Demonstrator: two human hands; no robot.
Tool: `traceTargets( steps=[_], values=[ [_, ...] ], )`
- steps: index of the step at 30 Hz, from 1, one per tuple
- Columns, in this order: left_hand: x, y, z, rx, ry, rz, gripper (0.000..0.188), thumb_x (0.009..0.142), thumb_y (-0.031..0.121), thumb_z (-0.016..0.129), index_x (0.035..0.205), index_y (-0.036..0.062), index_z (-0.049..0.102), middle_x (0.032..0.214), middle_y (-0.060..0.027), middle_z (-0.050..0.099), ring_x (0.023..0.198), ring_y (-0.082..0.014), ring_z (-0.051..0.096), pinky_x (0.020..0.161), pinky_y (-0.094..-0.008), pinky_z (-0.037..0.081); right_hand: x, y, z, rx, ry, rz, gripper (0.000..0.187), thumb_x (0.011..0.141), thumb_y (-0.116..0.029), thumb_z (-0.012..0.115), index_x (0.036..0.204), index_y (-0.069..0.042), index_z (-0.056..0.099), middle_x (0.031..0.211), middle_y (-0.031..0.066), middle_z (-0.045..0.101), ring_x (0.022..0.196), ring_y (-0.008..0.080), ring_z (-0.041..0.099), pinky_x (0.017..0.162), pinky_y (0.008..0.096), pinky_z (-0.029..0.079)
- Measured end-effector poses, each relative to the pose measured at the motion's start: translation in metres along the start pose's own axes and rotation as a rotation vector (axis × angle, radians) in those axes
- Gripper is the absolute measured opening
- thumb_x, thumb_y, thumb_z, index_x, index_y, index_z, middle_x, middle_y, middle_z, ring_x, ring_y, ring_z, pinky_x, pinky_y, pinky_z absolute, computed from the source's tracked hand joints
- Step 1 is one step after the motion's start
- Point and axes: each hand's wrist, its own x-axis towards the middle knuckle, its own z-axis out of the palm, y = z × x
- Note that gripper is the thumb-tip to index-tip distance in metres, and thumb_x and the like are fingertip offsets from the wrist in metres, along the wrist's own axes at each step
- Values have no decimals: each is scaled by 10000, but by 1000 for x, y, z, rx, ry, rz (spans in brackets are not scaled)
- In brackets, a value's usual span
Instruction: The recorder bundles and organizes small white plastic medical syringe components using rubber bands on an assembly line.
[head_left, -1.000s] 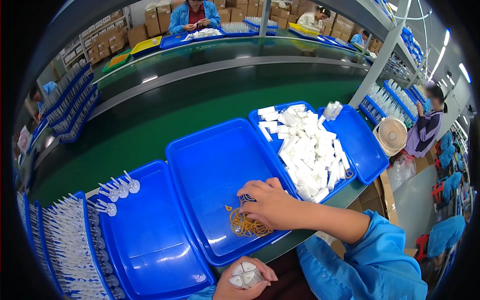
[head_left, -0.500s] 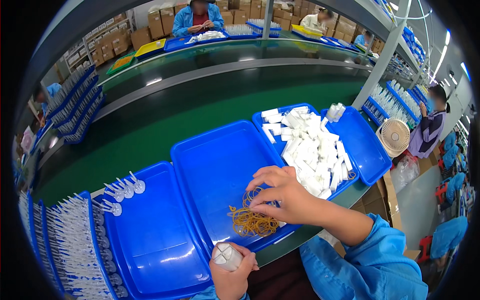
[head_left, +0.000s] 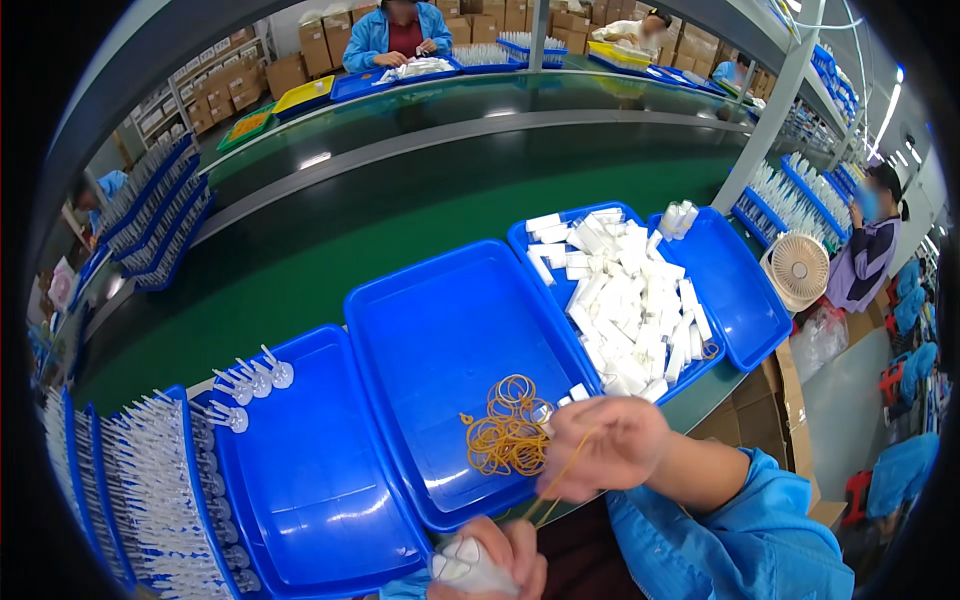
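Note:
My left hand [head_left: 520, 560], at the lower edge, is closed around a bundle of white tube-like pieces [head_left: 468, 566] with their ends facing up. To its upper right, my right hand [head_left: 612, 440] is blurred by motion, its fingers pinching a yellow rubber band [head_left: 568, 470]. That band is stretched down towards the left hand; where its lower end sits is partly hidden by the fingers. Beside the right hand, a loose heap of yellow-brown rubber bands [head_left: 505, 440] lies in the near right corner of the middle blue tray [head_left: 430, 330].
Right of it, a blue tray [head_left: 520, 240] is heaped with white pieces [head_left: 635, 310]; another blue tray [head_left: 750, 300] holds a small bundle. Clear stemmed parts [head_left: 255, 378] lie in the left tray [head_left: 310, 480], beside filled racks [head_left: 150, 480]. A fan [head_left: 797, 270] and co-workers are beyond.
My right hand has left the heap, moving right and towards me with a rubber band stretched from its fingers. My left hand and its bundle have shifted slightly lower and to the right.

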Motion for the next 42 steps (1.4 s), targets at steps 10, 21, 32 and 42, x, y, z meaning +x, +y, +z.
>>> traceTargets(
  steps=[10, 21, 32, 42],
  values=[
    [27, -11, 7, 1283, 535, 82, 929, 675, -38, 657, 1398, 72, 84, 906, -94, 518, 737, -129, 529, 706, -230, 452, -16, 9, 65, -1407, -503, 168, 271, 812, -138, 585, 1064, -37, 597, 848, 76, 544, 908, 274, 508, 629, 362, 384],
    [24, -23, 0, 1404, 452, 240, 1037, 684, -56, 672, 1386, 49, -85, 923, -108, 551, 664, -173, 563, 576, -287, 489, -40, 6, 7, -552, 207, 106, 553, 823, -109, 601, 1330, -101, 379, 1227, 176, 488, 779, 227, 641, 648, 270, 513],
    [25, -12, 34, 2030, -13, -53, 885, 606, 70, 693, 1322, -54, 188, 1311, -284, 269, 1229, -431, 276, 1013, -432, 273, -68, -22, 29, -1691, 290, -219, 358, 690, -152, 692, 1017, -78, 566, 967, 91, 567, 908, 259, 575, 747, 312, 488],
    [25, 135, -9, 2735, 531, 9, 317, 720, 23, 578, 1032, -6, 527, 1047, -210, 539, 982, -403, 501, 857, -403, 406, -161, -298, -99, -2245, 1741, -594, 377, 668, -207, 699, 973, -42, 550, 795, 199, 619, 763, 348, 614, 702, 383, 484]
  ],
)
